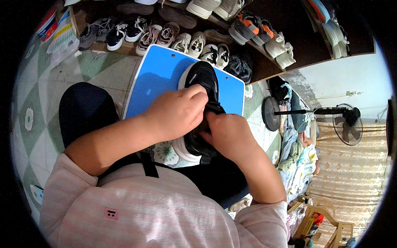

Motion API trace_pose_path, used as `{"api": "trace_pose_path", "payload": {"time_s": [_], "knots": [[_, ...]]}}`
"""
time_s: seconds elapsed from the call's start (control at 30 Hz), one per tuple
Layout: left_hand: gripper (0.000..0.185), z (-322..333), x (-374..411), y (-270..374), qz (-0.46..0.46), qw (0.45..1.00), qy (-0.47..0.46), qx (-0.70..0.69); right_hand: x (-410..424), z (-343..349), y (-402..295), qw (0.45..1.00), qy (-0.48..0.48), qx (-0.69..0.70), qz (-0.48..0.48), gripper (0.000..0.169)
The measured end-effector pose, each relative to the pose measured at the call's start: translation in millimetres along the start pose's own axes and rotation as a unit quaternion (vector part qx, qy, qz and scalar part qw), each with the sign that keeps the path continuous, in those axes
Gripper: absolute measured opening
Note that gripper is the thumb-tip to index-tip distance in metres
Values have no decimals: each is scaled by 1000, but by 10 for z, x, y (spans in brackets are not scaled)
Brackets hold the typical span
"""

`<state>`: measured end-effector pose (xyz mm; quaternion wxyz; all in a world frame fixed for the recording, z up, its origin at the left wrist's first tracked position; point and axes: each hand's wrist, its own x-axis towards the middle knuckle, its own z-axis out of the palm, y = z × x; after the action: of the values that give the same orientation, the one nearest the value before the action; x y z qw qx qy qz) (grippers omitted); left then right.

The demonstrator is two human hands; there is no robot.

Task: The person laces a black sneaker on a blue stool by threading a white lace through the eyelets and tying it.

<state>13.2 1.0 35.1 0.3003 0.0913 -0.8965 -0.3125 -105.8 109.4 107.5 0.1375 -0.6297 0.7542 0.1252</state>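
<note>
A black sneaker [203, 73] with a thick white sole lies before me, its toe pointing away and its front part over a blue tabletop [155, 74] with a white rim. My left hand [181, 111] is closed at the lacing area, knuckles up; the fingertips and whatever they pinch are hidden. On the other side, my right hand [231, 133] grips the shoe near its opening, with the thumb by the tongue and black laces [215, 107]. The heel end hangs past the near edge of the tabletop, above my lap.
Beyond the tabletop stands a dark shoe rack [260, 66] with rows of sneakers [149, 38]. A standing fan [347, 124], a pile of clothes [297, 158] and a patterned curtain [344, 167] are on the right. Wooden furniture [333, 223] sits lower right. The floor is tiled [102, 69].
</note>
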Motion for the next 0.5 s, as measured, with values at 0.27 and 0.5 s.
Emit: {"api": "trace_pose_path", "payload": {"time_s": [0.27,0.5], "knots": [[20,30,-26,-8,8,999,18,-46,22,152,68,998,56,8,-36,22],[23,24,-23,-29,-1,997,39,-65,53,128,55,989,97,-7,-107,9]]}}
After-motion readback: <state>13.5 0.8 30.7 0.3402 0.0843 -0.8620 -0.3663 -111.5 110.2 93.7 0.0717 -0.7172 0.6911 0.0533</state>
